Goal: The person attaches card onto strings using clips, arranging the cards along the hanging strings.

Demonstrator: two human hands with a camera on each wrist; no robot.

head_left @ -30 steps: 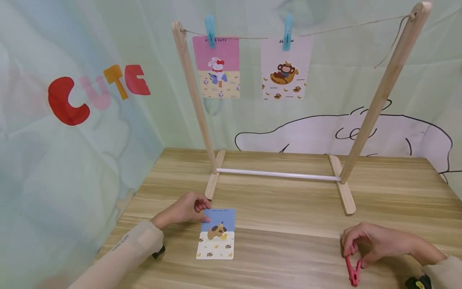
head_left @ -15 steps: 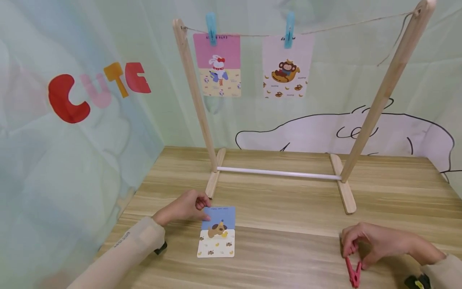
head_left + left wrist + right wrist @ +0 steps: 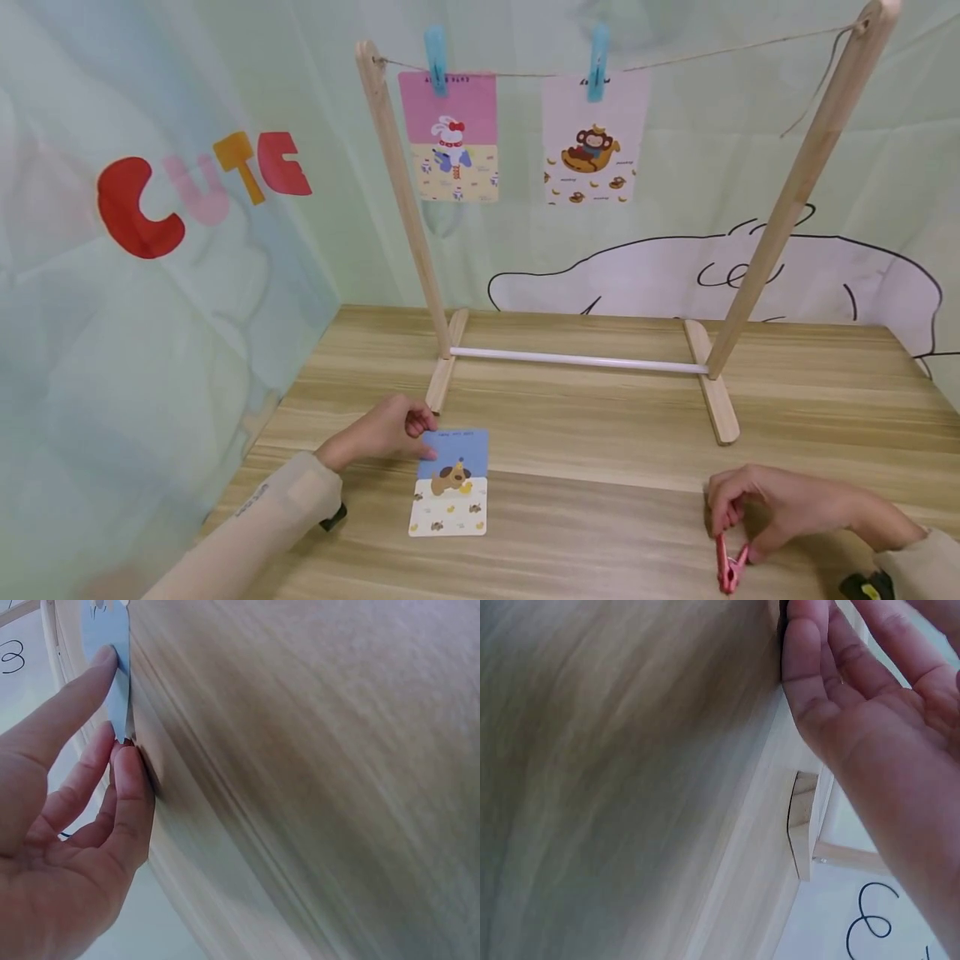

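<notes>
A small card [image 3: 450, 504] with a brown puppy on a blue and white ground lies on the table in front of the stand. At its upper left corner, my left hand [image 3: 390, 429] pinches it. The left wrist view shows the thumb [image 3: 105, 660] on the blue face of the card [image 3: 120, 697] and the fingers at its edge. At the lower right, my right hand [image 3: 780, 504] holds a red clothespin [image 3: 729, 571] by its handle ends, between thumb and fingertips. That clothespin is out of sight in the right wrist view, where the curled fingers [image 3: 806, 656] show.
A wooden stand [image 3: 783, 225] with a string [image 3: 712, 57] between its posts rises behind the hands. Two blue clothespins [image 3: 597, 62] hold a rabbit card [image 3: 453, 137] and a monkey card [image 3: 592, 142] on it. A white rod [image 3: 577, 359] joins the feet.
The red clothespin has turned slightly in my right hand, its lower end swinging a little left. My left hand and the puppy card stay in place.
</notes>
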